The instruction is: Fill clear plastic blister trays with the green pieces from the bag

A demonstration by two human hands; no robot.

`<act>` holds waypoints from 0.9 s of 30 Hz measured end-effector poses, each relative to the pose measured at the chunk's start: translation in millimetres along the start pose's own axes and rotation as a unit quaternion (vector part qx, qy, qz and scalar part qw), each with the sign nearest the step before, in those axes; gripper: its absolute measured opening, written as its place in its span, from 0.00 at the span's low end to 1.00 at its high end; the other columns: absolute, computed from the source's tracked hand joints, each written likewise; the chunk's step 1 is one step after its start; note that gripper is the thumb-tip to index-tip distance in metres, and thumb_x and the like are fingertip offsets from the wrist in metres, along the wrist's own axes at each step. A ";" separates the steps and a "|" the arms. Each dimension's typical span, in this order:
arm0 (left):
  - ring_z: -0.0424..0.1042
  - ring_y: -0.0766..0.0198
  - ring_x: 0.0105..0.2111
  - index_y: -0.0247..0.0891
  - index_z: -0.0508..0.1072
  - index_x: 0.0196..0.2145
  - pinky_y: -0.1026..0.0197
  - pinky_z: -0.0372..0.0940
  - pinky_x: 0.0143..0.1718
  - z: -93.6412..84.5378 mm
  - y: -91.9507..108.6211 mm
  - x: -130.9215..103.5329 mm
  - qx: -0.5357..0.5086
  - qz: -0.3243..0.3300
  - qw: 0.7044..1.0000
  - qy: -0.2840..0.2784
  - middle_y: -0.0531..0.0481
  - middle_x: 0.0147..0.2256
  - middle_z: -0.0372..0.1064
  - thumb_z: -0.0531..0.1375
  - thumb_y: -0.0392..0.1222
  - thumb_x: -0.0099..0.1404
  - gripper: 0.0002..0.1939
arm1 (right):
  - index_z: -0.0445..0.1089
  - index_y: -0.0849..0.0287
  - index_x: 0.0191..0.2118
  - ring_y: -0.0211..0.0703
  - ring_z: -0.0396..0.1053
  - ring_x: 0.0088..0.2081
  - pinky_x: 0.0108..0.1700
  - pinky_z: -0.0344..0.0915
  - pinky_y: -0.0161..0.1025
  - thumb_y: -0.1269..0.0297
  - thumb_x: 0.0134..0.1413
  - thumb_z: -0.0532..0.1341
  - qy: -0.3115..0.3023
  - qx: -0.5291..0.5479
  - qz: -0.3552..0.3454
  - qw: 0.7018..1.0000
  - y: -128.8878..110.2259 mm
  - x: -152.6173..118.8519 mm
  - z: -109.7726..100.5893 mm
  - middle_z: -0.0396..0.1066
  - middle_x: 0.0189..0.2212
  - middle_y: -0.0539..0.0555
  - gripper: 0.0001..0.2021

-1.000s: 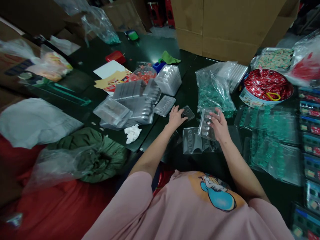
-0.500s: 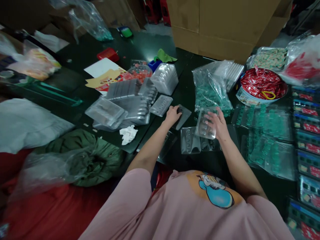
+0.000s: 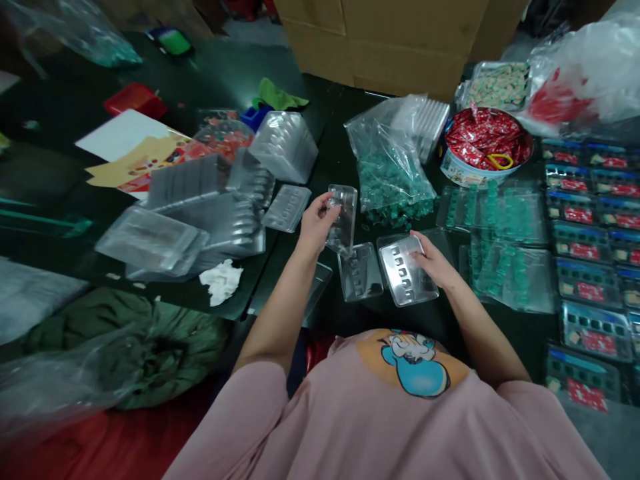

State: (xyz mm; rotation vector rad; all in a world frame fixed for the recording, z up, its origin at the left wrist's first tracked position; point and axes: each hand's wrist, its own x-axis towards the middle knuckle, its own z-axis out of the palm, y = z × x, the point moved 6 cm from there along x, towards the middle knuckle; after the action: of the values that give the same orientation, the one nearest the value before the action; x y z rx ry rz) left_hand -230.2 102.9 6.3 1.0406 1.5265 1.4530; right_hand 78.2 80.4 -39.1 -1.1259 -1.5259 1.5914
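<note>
My left hand (image 3: 315,223) pinches a clear plastic blister tray (image 3: 346,210) by its left side, tilted up off the dark table. My right hand (image 3: 434,261) grips a second clear tray (image 3: 406,283) with a row of moulded pockets, at its right edge. Between and below them, another clear tray (image 3: 358,281) lies on the table. To the left of my left hand rests a thin stack of trays (image 3: 287,208). Green plastic pieces in a clear bag (image 3: 390,173) lie just beyond both hands.
Stacked clear trays (image 3: 220,220) and white crumpled tissue (image 3: 221,281) are at left. A round tin (image 3: 465,175) with red packets stands at back right. Trays with green pieces (image 3: 515,267) and rows of filled packs (image 3: 583,250) line the right. A cardboard box (image 3: 390,40) stands behind.
My left hand has raised its tray from the table to a steeper tilt. My right hand has lowered its tray and turned it flatter. The view has swung right.
</note>
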 end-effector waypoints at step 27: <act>0.72 0.62 0.37 0.38 0.72 0.53 0.57 0.68 0.43 92.8 12.8 -69.2 -0.004 -0.029 0.991 -0.127 0.45 0.43 0.72 0.66 0.48 0.56 0.27 | 0.74 0.50 0.47 0.44 0.73 0.44 0.49 0.74 0.46 0.51 0.50 0.67 0.036 0.172 -0.102 0.979 -93.0 8.5 20.8 0.75 0.41 0.51 0.19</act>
State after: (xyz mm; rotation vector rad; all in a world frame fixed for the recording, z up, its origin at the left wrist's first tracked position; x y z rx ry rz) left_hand -117.9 73.0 14.0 1.1205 1.3555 1.2327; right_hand 46.3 89.1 50.6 -0.7992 -1.2166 1.5801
